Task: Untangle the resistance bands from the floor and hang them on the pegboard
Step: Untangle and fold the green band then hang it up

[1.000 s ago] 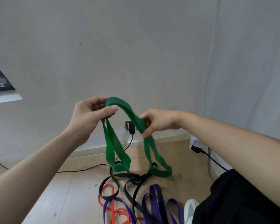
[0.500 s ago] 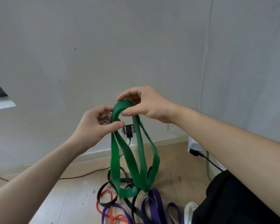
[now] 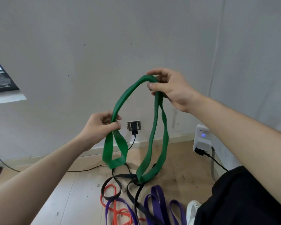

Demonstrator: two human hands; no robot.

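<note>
1. Landmark: grey wall socket with a black plug (image 3: pixel 134 126), low on the white wall.
2. Left hand (image 3: pixel 101 125), just left of the socket. Thumb and fingers are curled, pinching the flat green rubber resistance band (image 3: pixel 126 93) where two strands meet.
3. Right hand (image 3: pixel 170 90), above and right of the socket. Thumb and forefinger pinch the band's top bend.
4. The green band is held in the air and arcs between the hands.
   - A short loop hangs below-left of the socket.
   - A longer, twisted loop hangs below-right of the socket. Its bottom meets the flat black band (image 3: pixel 123 175); cannot tell whether it is threaded through.
5. Below the socket, on the pale wooden floor (image 3: pixel 81 192), the black band, a thin orange band (image 3: pixel 114 213) and a wide purple band (image 3: pixel 158 197) lie tangled.
6. Right of the socket is a white plug-in adapter with a blue light (image 3: pixel 202 138).
</note>
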